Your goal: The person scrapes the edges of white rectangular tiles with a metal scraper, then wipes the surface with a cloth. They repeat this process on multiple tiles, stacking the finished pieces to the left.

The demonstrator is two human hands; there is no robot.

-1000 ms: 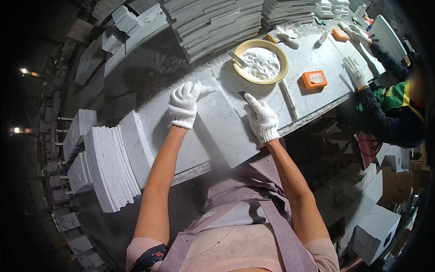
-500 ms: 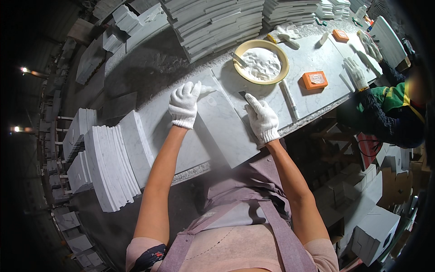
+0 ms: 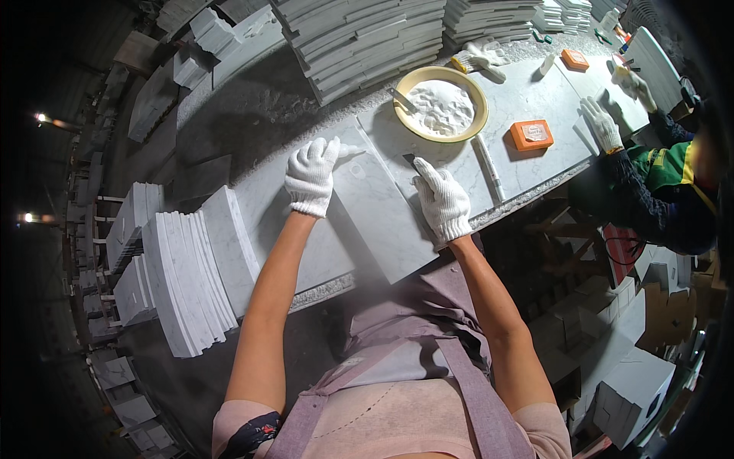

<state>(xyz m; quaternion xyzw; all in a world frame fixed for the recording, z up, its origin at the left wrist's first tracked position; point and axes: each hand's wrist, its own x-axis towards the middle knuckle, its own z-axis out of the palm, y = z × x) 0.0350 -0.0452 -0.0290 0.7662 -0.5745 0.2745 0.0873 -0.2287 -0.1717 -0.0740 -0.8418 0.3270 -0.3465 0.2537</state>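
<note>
A grey-veined marble tile (image 3: 382, 222) lies in front of me, its near end reaching past the table edge. My left hand (image 3: 310, 174), in a white knitted glove, is closed at the tile's far left corner, the thumb laid along its top and the fingers bent. A small wet-looking spot (image 3: 358, 171) shows on the tile by that thumb. On the tile's right side, my gloved right hand (image 3: 443, 200) grips a small scraper with a dark blade (image 3: 410, 159); its handle is hidden in the hand. Beyond stands a yellow-rimmed bowl (image 3: 480, 122) of white powder or paste with a flat tool in it.
A white marker-like tube (image 3: 489, 168) and an orange box (image 3: 531, 135) lie to the right. Tall tile stacks (image 3: 367, 46) rise at the back, and more tiles (image 3: 191, 275) stand at left. A co-worker's gloved hand (image 3: 601, 124) rests on the table at right.
My hands, the scraper and the tile look unmoved. At the right, the co-worker's farther gloved hand has shifted slightly right and downward, and their body has moved a little.
</note>
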